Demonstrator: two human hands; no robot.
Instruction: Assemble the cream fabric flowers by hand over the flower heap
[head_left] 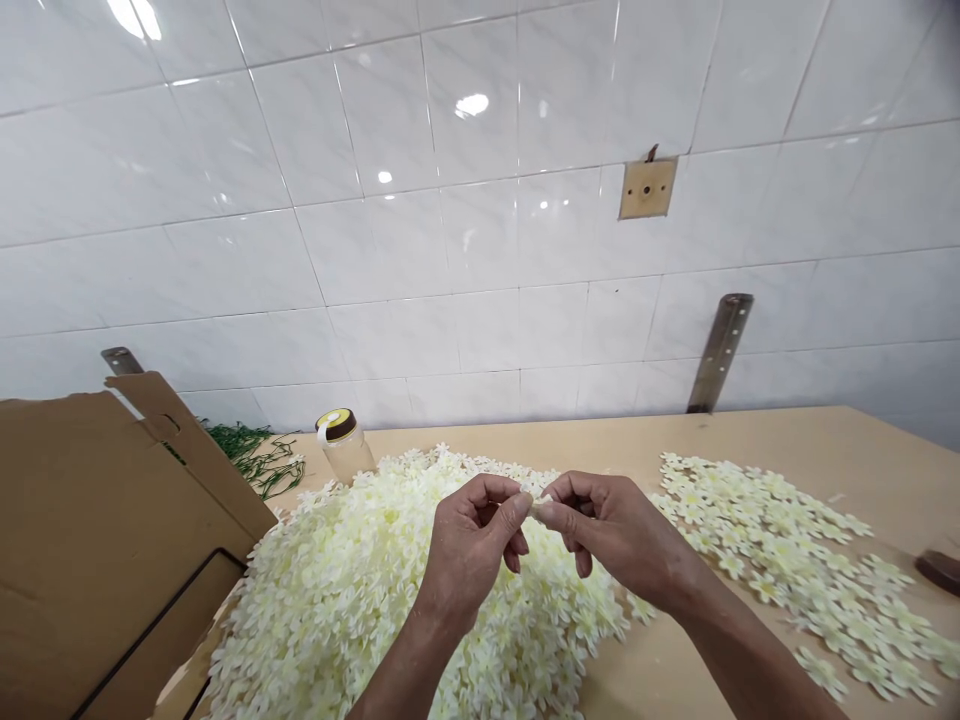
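Both hands meet above a big heap of pale yellow-white artificial flowers (360, 580) on the table. Thumb and fingers of my left hand (476, 545) are pinched together, and my right hand (619, 530) pinches from the other side. Between the fingertips shows a small piece of a pale artificial flower (537, 503), mostly covered by the thumbs. To the right, a flatter spread of similar loose flowers (787, 540) lies on the tabletop.
A cardboard box (97, 530) stands at the left, with green wire-like stems (255, 455) behind it. A clear jar with a brown and yellow lid (345, 450) sits behind the heap. A metal bracket (720, 355) rises against the tiled wall (480, 240) beyond the wooden table (622, 440).
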